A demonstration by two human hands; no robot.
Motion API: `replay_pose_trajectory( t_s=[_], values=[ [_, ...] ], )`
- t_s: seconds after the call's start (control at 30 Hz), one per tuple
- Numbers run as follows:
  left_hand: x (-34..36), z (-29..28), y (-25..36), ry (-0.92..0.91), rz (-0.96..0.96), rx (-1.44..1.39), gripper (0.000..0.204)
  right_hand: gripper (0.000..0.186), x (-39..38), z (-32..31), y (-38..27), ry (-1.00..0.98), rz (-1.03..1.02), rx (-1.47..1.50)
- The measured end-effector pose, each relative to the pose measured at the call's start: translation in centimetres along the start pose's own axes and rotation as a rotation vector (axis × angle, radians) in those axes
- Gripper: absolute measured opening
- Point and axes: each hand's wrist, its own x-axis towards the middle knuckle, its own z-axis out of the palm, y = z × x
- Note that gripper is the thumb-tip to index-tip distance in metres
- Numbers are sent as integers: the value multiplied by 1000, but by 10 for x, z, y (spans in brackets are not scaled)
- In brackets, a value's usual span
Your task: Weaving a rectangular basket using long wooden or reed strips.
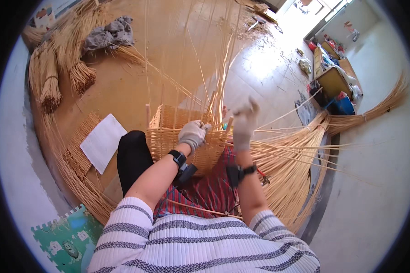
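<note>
1. Wicker basket [207, 159], one, partly woven, in the lap at mid-frame; long loose strands [222, 75] rise from its far right corner (count uncertain).
2. Left hand [193, 135], gloved, gripping the basket's near rim.
3. Right hand [245, 125], gloved, raised just right of the basket; blurred, so whether it is open or holding a strand cannot be told.
4. Black wristbands [177, 158], two, one per wrist.
5. White sheet [104, 143], one, left of centre, lying partly over one woven panel [77, 152].
6. Tied cane bundles [50, 93], at least two, upper left, beside one grey cloth [111, 35].
7. Cane sheaf [291, 177], one large spread, right of centre.
8. Green foam mat [68, 239], lower left, cartoon-printed; small markings illegible.
</note>
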Motion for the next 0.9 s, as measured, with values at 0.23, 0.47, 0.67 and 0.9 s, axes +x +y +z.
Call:
replay_pose_trajectory(
  t_s=[0.23,0.47,0.67,0.9],
  values=[
    [-13,10,-17,68,182,-377,30,16,-154,-70,-16,-347,850,325],
    [-18,-94,-69,803,791,-377,32,37,-187,-25,-17,-824,1196,395],
    [36,-144,-63,512,271,-501,41,79,-255,38,35,-1520,222,24],
    [-15,-105,36,153,216,-370,45,93,-303,83,78,-699,1515,769]
  ],
)
